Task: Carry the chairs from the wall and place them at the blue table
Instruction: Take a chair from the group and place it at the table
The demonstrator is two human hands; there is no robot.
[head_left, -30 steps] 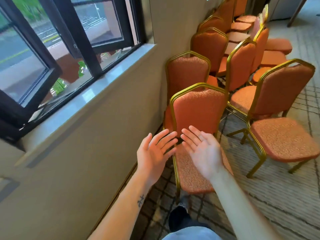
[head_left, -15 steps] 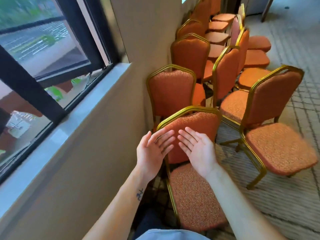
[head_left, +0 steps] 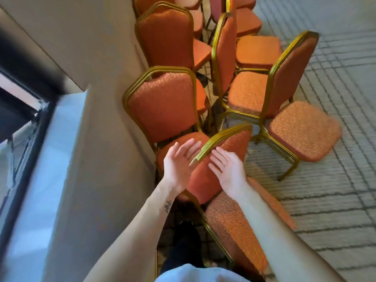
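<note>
Possibly touching, chair back sits between left hand and right hand.

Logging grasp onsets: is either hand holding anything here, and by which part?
Nothing is held yet. Left hand and right hand are open, fingers straight, flanking the top rail of the nearest chair.

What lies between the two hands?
Head view: the gold metal top rail of the nearest orange padded chair lies between the left hand and the right hand.

L forearm bare w/ sm. dark tattoo; lt-blue top.
</note>
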